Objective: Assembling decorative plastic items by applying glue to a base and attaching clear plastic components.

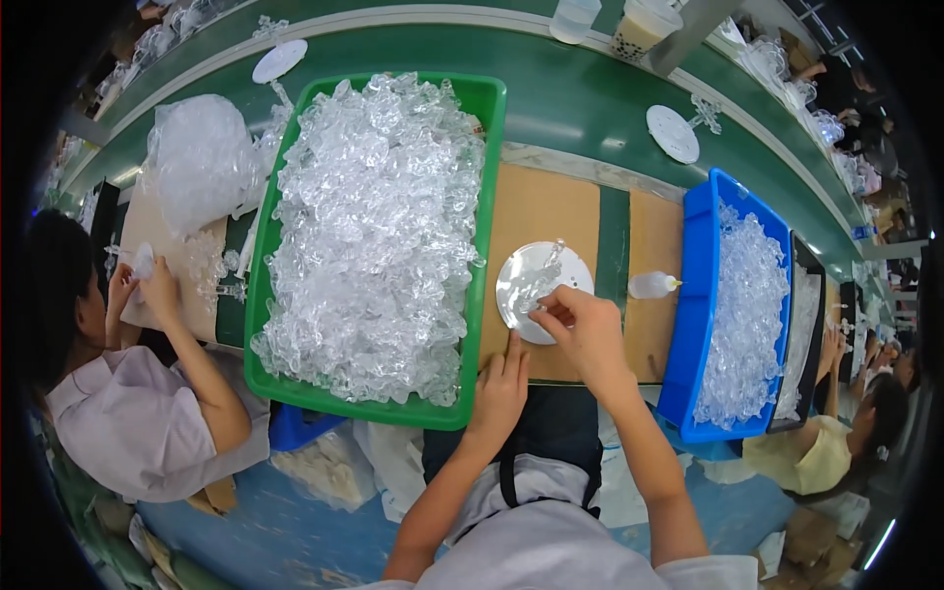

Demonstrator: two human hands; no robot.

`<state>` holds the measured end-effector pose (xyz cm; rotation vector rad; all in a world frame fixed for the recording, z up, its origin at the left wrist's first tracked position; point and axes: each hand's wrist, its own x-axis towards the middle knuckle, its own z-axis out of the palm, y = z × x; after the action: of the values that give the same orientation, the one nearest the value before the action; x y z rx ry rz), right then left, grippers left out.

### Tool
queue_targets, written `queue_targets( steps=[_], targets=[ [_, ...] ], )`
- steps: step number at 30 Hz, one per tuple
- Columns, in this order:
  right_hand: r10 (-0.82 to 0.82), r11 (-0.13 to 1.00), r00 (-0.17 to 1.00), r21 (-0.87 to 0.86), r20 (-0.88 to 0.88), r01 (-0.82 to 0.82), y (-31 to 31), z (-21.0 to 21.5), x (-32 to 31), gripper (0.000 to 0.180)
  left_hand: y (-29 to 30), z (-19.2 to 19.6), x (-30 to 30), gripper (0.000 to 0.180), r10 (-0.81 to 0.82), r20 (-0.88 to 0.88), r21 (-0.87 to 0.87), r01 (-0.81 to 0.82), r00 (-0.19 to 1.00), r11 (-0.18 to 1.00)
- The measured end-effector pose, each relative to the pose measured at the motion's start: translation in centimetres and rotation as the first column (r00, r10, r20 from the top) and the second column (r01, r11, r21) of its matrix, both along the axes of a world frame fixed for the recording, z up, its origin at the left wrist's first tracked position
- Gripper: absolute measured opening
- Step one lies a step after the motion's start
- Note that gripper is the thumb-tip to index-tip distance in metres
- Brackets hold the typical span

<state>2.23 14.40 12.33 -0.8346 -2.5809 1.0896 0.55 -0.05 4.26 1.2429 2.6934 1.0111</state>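
My right hand (587, 329) pinches a clear plastic piece (539, 280) onto the white round disc (539, 291), which lies on brown cardboard (536, 211) just right of the green bin (489, 177). My left hand (499, 388), fingers flat and holding nothing, rests below the disc's lower left edge.

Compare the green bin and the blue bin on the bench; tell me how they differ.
The green bin is wider and sits left of the hands; the blue bin is narrower and sits to their right. The green bin is heaped above its rim with clear plastic parts, while the blue bin's load looks lower, about level with its walls. Both are open rectangular plastic bins holding similar clear parts.
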Motion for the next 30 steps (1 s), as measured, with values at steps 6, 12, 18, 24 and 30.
queue_targets(
  steps=[6, 12, 18, 24, 30],
  targets=[
    [0.004, 1.000, 1.000, -0.021, 0.007, -0.004, -0.3, -0.1, -0.5, 0.016, 0.0, -1.0, -0.2, 0.038, 0.067, -0.058, 0.045, -0.064, 0.996, 0.997],
    [0.055, 0.984, 0.985, 0.160, 0.165, -0.081, 0.4, 1.2, 0.3, 0.021, 0.8, -0.1, -0.2, 0.036, 0.062, -0.039, 0.078, -0.058, 0.997, 0.995],
    [0.249, 0.700, 0.965, 0.672, 0.088, -0.242, 4.8, 8.0, -2.9, 0.030, -0.3, -1.1, -1.3, 0.029, 0.001, -0.134, 0.324, 0.043, 0.991, 0.945],
    [0.707, 0.300, 0.530, 0.481, 0.468, -0.824, 14.0, 5.5, -9.6, 0.012, 0.4, -2.0, -1.5, 0.024, 0.023, -0.258, 0.333, 0.067, 0.966, 0.940],
    [0.269, 0.655, 0.826, 0.534, 0.496, -0.534, 31.1, 6.8, -14.6, 0.041, 0.5, -2.4, -1.0, 0.024, 0.106, -0.337, 0.328, 0.011, 0.936, 0.945]
  ],
)
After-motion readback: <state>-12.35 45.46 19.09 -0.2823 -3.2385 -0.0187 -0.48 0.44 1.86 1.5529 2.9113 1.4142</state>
